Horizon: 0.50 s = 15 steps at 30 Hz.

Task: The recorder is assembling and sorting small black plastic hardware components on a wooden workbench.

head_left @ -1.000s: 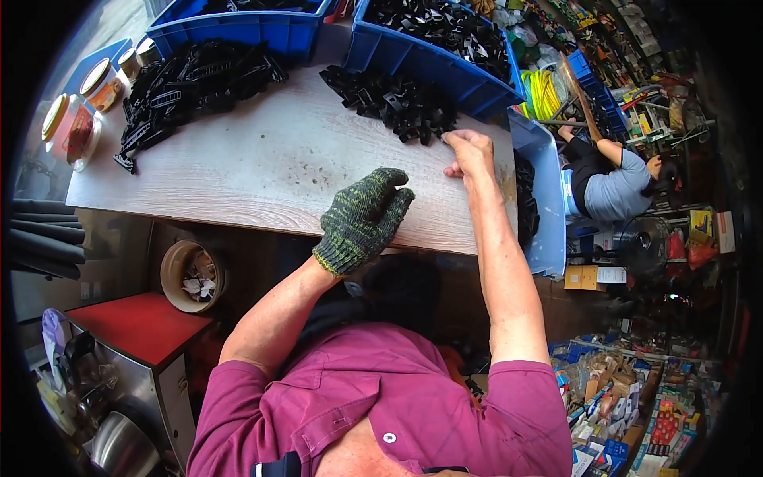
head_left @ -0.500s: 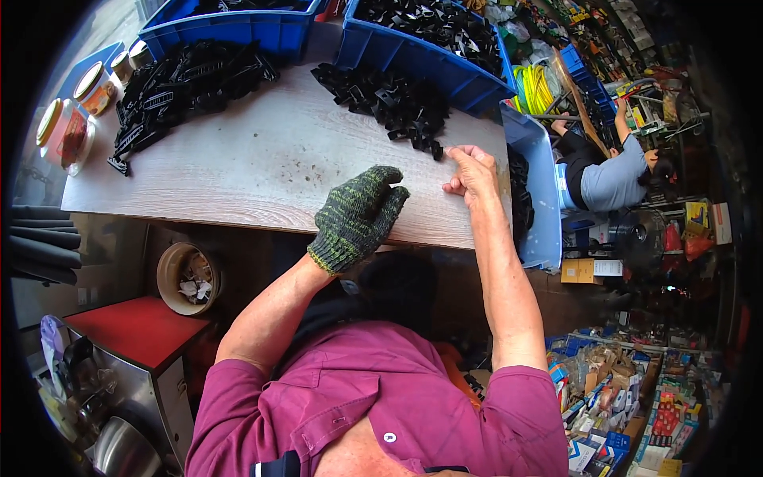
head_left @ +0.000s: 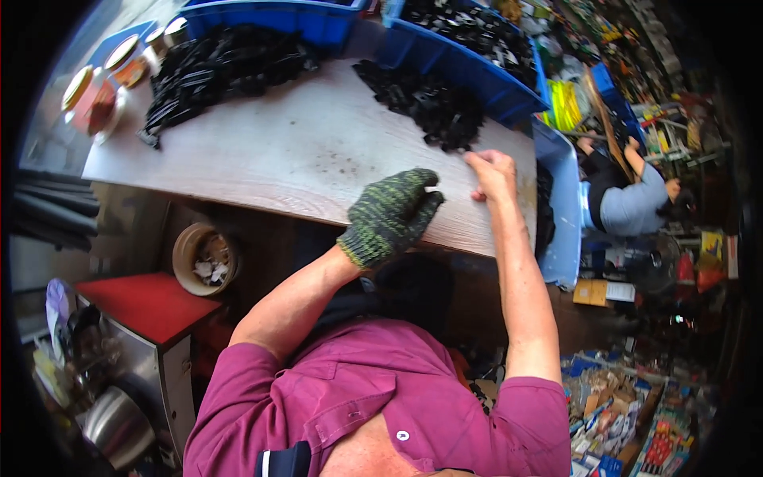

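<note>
Gloved left hand [head_left: 391, 216] curled over counter [head_left: 302, 151] edge, fingers seemingly empty. Bare right hand [head_left: 493, 173] at near edge of black parts pile [head_left: 425, 107], fingers half-closed; grip unclear. Best to pinch one piece cleanly, without dragging neighbours.

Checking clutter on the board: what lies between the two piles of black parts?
In the head view, only bare wooden tabletop separates the left pile from the right pile.

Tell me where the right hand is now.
In the head view, the bare right hand rests on the wooden table, touching the near pile of black parts, right of the gloved left hand.
</note>
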{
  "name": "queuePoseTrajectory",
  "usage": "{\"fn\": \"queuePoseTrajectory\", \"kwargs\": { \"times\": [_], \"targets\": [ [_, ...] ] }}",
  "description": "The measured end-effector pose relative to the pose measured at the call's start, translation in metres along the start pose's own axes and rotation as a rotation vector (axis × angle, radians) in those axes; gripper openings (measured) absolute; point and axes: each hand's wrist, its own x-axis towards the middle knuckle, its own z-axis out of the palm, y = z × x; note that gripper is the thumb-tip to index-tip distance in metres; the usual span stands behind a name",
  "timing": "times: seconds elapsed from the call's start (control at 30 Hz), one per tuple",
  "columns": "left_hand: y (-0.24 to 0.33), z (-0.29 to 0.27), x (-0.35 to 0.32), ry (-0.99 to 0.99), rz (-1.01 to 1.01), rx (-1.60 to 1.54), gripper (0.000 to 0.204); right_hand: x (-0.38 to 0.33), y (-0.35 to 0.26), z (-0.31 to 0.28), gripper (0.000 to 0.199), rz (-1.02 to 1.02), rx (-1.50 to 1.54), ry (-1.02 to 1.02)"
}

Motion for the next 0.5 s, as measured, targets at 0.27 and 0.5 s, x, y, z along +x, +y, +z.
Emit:
{"fn": "queuePoseTrajectory", "kwargs": {
  "times": [0.27,0.5],
  "targets": [
    [-0.016,0.008,0.012,0.127,0.022,-0.071,0.03,-0.025,0.011,-0.005,0.023,-0.014,0.5,-0.275],
    [-0.024,0.001,0.015,-0.108,-0.038,-0.016,0.026,-0.067,-0.005,0.029,0.023,-0.125,0.58,-0.484]
  ]
}}
